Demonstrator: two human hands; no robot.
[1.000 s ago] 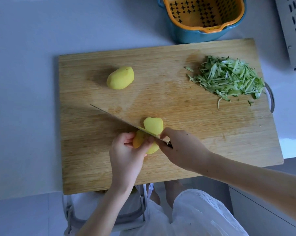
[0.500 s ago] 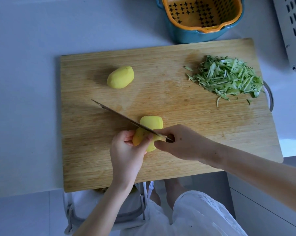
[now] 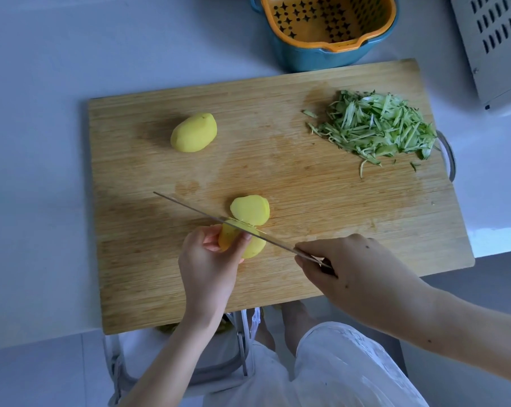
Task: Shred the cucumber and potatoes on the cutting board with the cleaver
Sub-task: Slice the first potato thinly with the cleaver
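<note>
Yellow potato (image 3: 255, 248) sits at the near middle of the wooden cutting board (image 3: 321, 189), but the left hand (image 3: 210, 268) hides much of it, with fingers curled round it. The cleaver (image 3: 189, 207) shows only as a thin line, seen from its top edge. Its handle is hidden inside the right hand (image 3: 357, 268), which grips it. The blade is against the potato. Just behind the blade lie cut slices (image 3: 249, 210); how many is hard to tell. 1 whole peeled potato (image 3: 194, 132) rests at the far left of the board, well apart. 1 pile of green cucumber shreds (image 3: 377, 127) lies at the far right. Past the board, on the pale table (image 3: 37, 113), stands 1 orange basket (image 3: 327, 22) inside 1 blue bowl (image 3: 307, 58), cut off at the top. 1 grey box with slots (image 3: 494, 39) is cut off at the corner.
</note>
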